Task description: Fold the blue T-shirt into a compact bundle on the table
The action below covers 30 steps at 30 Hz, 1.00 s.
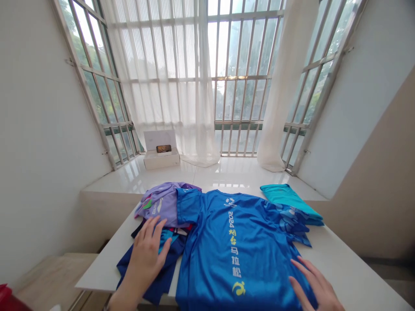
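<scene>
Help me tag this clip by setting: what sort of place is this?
Most likely a room in a home. A bay window with bars and sheer curtains stands over a tiled ledge. In front, both hands rest on shirts on a white table: left hand, right hand, blue shirt.

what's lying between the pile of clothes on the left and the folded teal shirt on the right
In the head view, a blue shirt lies spread flat on the white table between the pile of clothes and the folded teal shirt, its sleeves reaching both.
</scene>
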Tool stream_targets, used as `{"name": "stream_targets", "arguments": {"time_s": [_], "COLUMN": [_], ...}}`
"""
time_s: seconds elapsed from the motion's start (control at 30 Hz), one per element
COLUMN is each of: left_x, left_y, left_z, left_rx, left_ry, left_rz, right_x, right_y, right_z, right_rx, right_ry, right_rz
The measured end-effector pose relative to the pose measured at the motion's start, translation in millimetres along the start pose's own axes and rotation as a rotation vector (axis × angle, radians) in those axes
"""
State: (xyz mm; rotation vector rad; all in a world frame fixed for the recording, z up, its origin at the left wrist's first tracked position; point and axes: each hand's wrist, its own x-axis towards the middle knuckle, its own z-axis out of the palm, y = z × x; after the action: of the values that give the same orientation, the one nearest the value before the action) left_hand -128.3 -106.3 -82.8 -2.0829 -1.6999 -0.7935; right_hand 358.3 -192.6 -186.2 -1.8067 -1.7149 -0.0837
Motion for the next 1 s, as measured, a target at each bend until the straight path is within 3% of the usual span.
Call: {"name": "stream_targets", "arguments": {"time_s": [0.1,0.23,0.4,0.6,0.67,0.8,0.93,1.0], "left_x": [47,57,45,50,44,2,-51,-66], "left_y": [4,5,-8,-18,-16,11,63,84], "left_z": [15,38,42,36,28,11,26,43], "left_rx": [0.072,0.072,0.079,0.071,0.092,0.002,-0.209,-0.199], "left_ry": [-0.156,-0.373,-0.371,-0.340,-0.265,0.063,-0.005,-0.037], "left_rz": [-0.134,-0.236,-0.283,-0.276,-0.228,-0.060,0.317,0.401], "right_x": [14,15,24,42,41,30,22,19], "right_y": [-39,-67,-86,-114,-111,-85,-58,-53], "right_z": [18,41,47,44,42,38,35,33], "right_rx": [-0.080,-0.272,-0.350,-0.323,-0.294,-0.230,-0.186,-0.193], "right_ry": [-0.091,-0.229,-0.290,-0.307,-0.306,-0.274,-0.212,-0.150], "right_rz": [0.023,0.038,-0.005,-0.010,0.009,0.052,0.089,0.124]}}
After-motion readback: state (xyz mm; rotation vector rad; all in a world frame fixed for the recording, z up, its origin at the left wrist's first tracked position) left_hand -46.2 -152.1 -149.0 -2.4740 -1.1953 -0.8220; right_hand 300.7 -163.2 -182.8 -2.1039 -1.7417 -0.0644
